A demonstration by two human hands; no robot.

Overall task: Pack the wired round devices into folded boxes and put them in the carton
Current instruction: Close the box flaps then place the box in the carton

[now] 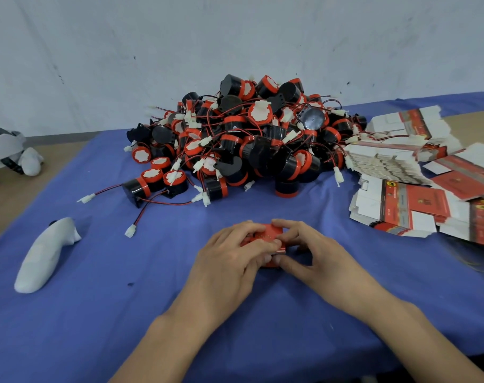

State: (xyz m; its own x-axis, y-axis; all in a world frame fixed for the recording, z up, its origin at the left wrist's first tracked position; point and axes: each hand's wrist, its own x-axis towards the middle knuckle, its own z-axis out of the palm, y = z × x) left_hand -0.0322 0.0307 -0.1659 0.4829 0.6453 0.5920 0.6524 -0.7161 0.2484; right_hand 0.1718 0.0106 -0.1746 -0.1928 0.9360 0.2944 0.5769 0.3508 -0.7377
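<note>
A small red box (272,234) lies on the blue cloth near the table's front, mostly covered by both hands. My left hand (235,252) grips its left side with fingers curled over the top. My right hand (310,247) holds its right side, fingers on top and thumb at the near edge. Behind them rises a big pile of black-and-red round devices (243,139) with red-black wires and white plugs. Stacks of flat unfolded red-and-white boxes (406,205) lie at the right. No carton is in view.
A white handheld controller (43,255) lies on the blue cloth (152,299) at the left. A white headset (5,153) sits at the far left edge on the bare tabletop. A grey wall stands behind the pile.
</note>
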